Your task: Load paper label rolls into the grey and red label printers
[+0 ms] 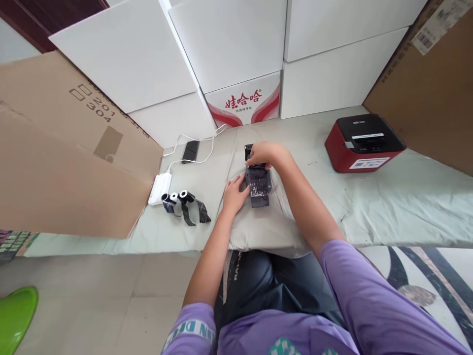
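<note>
A black ribbon cartridge (259, 190) lies on the cloth-covered table in front of me, with dark, scratched-looking film stretched over its lower part. My right hand (266, 152) reaches over its far end, fingers curled down and closed on it; the fingertips are partly hidden. My left hand (235, 195) rests on the cloth at the cartridge's left side, fingers apart, with the thumb and fingertips touching its edge. To the left, several small rolls of black film (184, 197) stand with loose tails trailing over the cloth.
A red and black label printer (364, 143) stands at right. A black phone (190, 151), white power strip (160, 188) and white cable (212, 148) lie at left. White boxes (229, 44) line the back; cardboard panels (55, 162) flank both sides. A green stool (16, 318) is lower left.
</note>
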A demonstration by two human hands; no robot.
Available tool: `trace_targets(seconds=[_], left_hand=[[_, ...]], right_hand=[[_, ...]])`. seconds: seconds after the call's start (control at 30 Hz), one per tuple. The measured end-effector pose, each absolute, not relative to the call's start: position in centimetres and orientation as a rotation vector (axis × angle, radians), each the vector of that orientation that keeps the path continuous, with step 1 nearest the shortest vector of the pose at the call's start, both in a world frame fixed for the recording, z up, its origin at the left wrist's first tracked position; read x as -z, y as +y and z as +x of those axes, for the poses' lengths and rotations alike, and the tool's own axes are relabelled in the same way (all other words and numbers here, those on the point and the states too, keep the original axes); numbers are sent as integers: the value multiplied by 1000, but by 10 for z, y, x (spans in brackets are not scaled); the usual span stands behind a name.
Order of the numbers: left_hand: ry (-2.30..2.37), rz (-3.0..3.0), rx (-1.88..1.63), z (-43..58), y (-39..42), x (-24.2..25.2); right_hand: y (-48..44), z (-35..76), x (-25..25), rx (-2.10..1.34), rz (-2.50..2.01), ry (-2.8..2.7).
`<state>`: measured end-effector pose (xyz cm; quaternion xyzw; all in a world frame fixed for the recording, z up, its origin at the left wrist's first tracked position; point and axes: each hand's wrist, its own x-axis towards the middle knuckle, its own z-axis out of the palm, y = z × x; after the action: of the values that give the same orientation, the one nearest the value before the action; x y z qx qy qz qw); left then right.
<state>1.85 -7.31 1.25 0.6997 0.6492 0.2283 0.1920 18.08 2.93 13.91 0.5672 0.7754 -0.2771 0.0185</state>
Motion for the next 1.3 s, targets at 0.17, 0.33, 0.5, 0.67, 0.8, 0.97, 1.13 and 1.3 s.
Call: trace_targets(seconds=[0.17, 0.33, 0.5, 0.67, 0.8, 0.97, 1.13, 1.3], left_hand=[[1765, 1950, -730, 15, -70, -4], [1731, 1959, -744, 11, -67, 2], [1718, 1960, -802, 12, -67, 4], [1704, 1953, -812, 10, -65, 8], [1709, 1972, -803, 10, -64, 9], [1712, 1965, -822, 11, -65, 7], [1710, 1958, -812, 12, -67, 4], [1724, 1954, -783, 13, -68, 1]], right_hand=[[17, 168, -152, 717, 1771, 2329], [20, 166, -148, 730, 1782, 2232], [20, 169, -145, 686, 1739, 2281], [22, 183, -148, 806, 1764, 2333], [29, 195, -145, 938, 1718, 2364], [34, 195, -136, 853, 1669, 2317], [37, 195, -134, 787, 1885, 2627], [36, 202, -137, 585, 2063, 2687]])
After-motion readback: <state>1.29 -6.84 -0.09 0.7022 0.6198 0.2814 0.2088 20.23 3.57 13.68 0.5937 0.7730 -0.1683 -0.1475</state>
